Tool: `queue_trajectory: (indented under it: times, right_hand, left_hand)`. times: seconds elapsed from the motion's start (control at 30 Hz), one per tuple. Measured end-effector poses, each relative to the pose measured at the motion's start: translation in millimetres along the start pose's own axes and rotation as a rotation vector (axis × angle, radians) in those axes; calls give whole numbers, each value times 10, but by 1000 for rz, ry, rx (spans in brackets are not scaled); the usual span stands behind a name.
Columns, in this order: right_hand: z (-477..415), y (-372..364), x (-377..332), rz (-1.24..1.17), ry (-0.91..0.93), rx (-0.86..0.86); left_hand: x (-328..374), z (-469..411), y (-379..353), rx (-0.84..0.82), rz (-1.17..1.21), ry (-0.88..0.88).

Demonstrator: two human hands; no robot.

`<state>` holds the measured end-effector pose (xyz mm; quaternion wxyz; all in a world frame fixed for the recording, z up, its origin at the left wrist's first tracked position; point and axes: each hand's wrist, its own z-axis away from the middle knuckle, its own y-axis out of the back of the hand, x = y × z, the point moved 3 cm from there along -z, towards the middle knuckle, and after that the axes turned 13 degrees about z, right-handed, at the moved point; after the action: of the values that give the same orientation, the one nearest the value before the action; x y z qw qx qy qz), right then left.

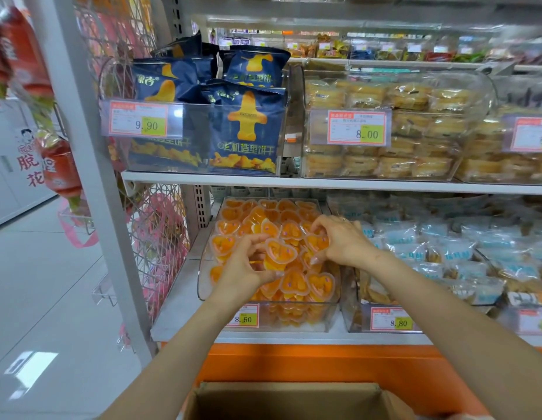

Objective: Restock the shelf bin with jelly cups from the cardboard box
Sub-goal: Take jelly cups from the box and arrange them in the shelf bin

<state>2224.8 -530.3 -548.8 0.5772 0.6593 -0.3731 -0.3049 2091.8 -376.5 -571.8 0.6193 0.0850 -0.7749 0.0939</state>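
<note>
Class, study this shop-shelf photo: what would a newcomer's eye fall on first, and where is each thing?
First, the heap of orange heart-shaped plastic jelly cups filling the clear plastic shelf bin on the white lower shelf, centre, where the person's bare left grip and right grip curl round cups on top. Next, the dark blue biscuit bags stacked higher up, left of centre, and the open brown cardboard box at the bottom edge.

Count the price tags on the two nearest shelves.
6. Upper shelf: 9.90 tag, 8.00 tag, cropped upper tag at right. Lower shelf: 8.60 tag partly behind the left forearm, 8.80 tag, cropped lower tag at right. More may be out of frame.
</note>
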Motion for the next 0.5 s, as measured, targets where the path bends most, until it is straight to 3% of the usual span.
queue_trajectory:
  times: [0.5]
  right_hand:
    - [-21,-36,-23,-26,22,-19]
  left_hand:
    - [4,0,-123,-18,5,-14]
